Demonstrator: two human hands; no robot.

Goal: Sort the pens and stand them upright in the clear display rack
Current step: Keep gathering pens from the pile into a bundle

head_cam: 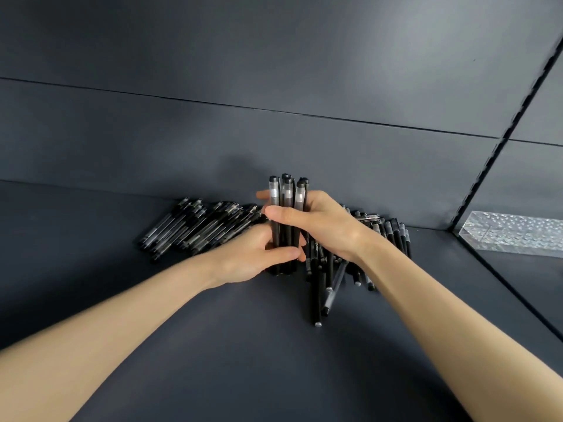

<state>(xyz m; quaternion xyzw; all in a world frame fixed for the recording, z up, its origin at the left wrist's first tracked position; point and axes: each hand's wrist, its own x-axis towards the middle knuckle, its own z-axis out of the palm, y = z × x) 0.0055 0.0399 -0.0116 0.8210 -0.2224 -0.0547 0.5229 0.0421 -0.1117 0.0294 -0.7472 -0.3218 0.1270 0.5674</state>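
back wall (213, 56): dark grey panels, thin horiz seams, fills upper half of view.
surface (228, 360): same dark grey, matte, meets wall just behind the pens.
forearms (122, 315): bare, entering from lower L & lower R corners, converging at centre.
notched strip (502, 138): dark, runs diag down R side to the corner behind the rack.
rack (515, 236): clear acrylic block, far R edge of view, flat on surface, well apart from pens & hands. Top face patterned w/ small dimples or holes, too blurry to resolve.
L pile (195, 228): loose pens flat on surface near wall, left of hands. Roughly parallel, angled up-right. Black barrels w/ clear sections.
R pile (332, 275): loose pens flat, under & behind R wrist. Messier, crossed, a few poking toward camera. Black barrels, pale grey end tips.
bundle (286, 236): several pens, upright, centre of view, between the 2 piles. Packed tight side by side. Black lower barrels, clear/frosted upper sections, black ends roughly level at top. Lower ends down at surface, contact not clear.
R hand (320, 223): wrapped round bundle at mid-height, thumb across front, fingers round back, one fingertip showing at L side.
L hand (246, 257): grasping bundle low down, just under R hand, thumb across front near lower ends, fingers hidden behind.
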